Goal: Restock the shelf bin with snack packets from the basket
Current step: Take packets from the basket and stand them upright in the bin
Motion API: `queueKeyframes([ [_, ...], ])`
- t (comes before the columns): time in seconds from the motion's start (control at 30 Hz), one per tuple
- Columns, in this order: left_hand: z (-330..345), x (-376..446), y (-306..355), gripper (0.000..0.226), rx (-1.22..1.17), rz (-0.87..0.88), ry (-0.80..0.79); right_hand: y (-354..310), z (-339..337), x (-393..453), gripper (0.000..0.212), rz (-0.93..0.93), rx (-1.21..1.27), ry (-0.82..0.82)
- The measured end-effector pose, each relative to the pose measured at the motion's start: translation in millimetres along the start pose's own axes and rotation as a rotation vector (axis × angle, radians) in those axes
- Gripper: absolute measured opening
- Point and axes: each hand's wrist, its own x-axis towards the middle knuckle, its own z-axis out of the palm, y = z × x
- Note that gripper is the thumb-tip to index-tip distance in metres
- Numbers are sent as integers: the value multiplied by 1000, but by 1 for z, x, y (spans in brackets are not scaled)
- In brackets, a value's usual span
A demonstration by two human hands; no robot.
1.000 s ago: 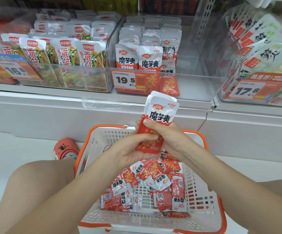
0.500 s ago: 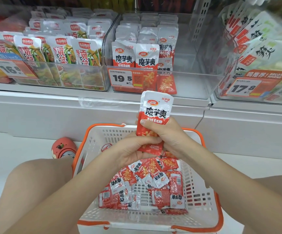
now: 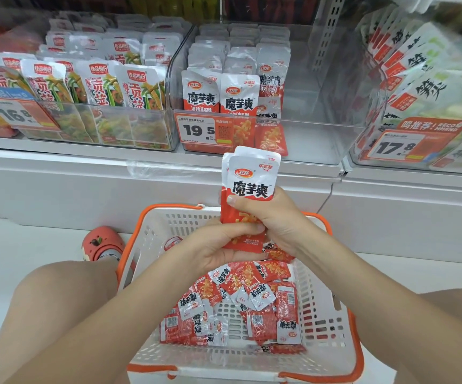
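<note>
Step in hand: I am squaring up a small stack of snack packets point(image 3: 247, 195) above the basket point(image 3: 335, 322), ready to carry it to the shelf bin point(image 3: 321, 139).
Left grip: my left hand point(image 3: 218, 245) curls round the lower edge of the stack, thumb across the red front.
Right grip: my right hand point(image 3: 274, 214) pinches the stack from the right side, thumb pressed on the front just below the black lettering.
Stack: upright, white tops up, at least two packets, their top edges slightly offset.
Basket: more of the same packets point(image 3: 238, 306) lie loose and jumbled on its floor.
Bin: rows of matching packets stand along its left side behind the 19.5 price tag point(image 3: 196, 130); the right part looks bare.
Next move, as I judge it: lift the stack over the bin's clear front wall and stand it upright, fronts facing out, beside the rightmost row.
Care: keep the stack pinched flat so that the slippery packets do not fan out.
</note>
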Motion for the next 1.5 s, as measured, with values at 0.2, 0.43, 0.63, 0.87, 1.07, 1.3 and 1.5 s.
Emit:
queueKeyframes([
  [0.2, -1, 1, 2, 18, 111, 17, -19, 3, 4, -1, 17, 59, 67, 5],
  [0.43, -7, 2, 22, 55, 161, 111, -181, -6, 0, -3, 9, 70, 162, 24],
  [0.63, -1, -4, 13, 46, 87, -58, -214, 0, 3, -7, 16, 45, 205, -45],
  [0.87, -16, -9, 18, 43, -82, -152, -373, -2, 1, -4, 21, 30, 202, -38],
  [1.07, -3, -3, 7, 31, 261, 41, -129, -1, -1, -2, 29, -31, 233, -47],
  [1.3, -5, -3, 7, 21, 311, 139, -23, -8, -11, 0, 24, -71, -161, -19],
  [1.5, -9, -4, 11, 23, 366, 112, 0, -19, -19, 0, 44, -123, 30, 10],
])
